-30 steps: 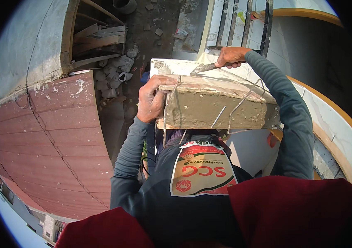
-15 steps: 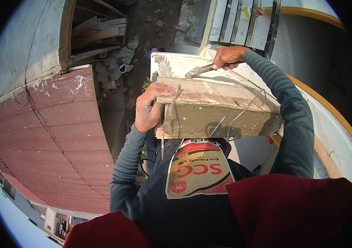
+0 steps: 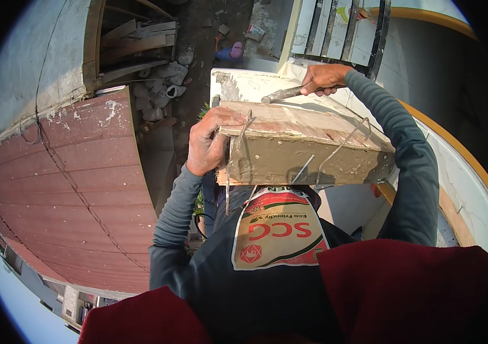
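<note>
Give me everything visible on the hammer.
The hammer has a small, blunt, greyish head that looks metallic and a straight, darker handle whose material I can't tell; the head end looks dull and dirty. The grip of the right hand closes around the handle, hiding part of it. It slants, head to the left and lower in the picture, in front of a white surface and just past the far edge of the wooden board. Whether the head touches anything is unclear.
</note>
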Tool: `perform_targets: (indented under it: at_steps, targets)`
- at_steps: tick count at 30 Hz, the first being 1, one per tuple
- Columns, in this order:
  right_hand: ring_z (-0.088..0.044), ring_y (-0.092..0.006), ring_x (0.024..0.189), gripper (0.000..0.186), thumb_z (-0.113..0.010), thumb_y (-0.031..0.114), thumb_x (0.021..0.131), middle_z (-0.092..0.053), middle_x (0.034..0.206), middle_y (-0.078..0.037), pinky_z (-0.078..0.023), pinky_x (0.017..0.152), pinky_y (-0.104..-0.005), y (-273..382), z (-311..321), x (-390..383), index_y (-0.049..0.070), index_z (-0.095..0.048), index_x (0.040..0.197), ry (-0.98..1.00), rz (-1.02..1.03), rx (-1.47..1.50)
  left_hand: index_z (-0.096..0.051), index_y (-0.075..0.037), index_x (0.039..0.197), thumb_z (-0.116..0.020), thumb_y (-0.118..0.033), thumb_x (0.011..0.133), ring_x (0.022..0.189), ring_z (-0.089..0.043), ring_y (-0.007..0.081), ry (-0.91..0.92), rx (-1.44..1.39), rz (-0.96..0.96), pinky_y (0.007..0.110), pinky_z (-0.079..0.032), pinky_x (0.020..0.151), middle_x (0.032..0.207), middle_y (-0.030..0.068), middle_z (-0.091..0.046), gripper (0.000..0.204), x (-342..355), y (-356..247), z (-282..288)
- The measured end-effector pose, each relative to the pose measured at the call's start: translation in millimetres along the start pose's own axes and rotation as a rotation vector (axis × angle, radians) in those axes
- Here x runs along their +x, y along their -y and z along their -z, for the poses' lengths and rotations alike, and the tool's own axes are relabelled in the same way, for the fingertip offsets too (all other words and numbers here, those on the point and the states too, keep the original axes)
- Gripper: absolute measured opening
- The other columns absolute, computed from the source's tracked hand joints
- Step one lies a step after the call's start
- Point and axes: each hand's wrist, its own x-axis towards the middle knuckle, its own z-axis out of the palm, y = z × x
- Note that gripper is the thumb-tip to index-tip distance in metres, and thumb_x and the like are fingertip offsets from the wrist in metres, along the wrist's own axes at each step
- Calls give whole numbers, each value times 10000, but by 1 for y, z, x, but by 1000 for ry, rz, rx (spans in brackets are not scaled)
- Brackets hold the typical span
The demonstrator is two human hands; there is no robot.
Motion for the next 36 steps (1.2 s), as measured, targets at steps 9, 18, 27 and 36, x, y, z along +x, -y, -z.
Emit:
perform_targets:
  at_steps: [9,18,27,36]
  targets:
    - [-418,-71,429,329,-662,363,913,-493,567,17,-302,350,-262,14,5,-6,41,-706,866,-66,69,-131,-687,14,990,-521,58,859,977,-671,272,60,49,-10,357,-509,888,1048,148,-705,216,6,-8,7]
    - [-670,-366,764,558,-647,450,891,-701,932,-225,-511,728,-482,61,28,-44,-59,-686,1115,-912,338,-690,-633,17,1134,-654,-219,842,1094,-585,214,247,-215,121,324,-443,959,1154,147,-641,376,9,-21,17]
    - [-648,-228,769,390,-724,272,887,-706,834,-119,-518,689,-337,118,-44,-160,-79,-656,1042,-1443,573,-355,-625,-15,937,-779,-227,819,798,-575,91,60,-149,224,257,-463,738,857,24,-642,288,16,-37,-8]
    - [-482,-79,572,381,-698,374,919,-560,658,-2,-391,521,-268,69,-189,-221,-3,-674,965,-1484,799,238,-628,-41,925,-803,-315,794,767,-577,98,88,-234,221,260,-460,740,837,22,-643,351,23,-29,0]
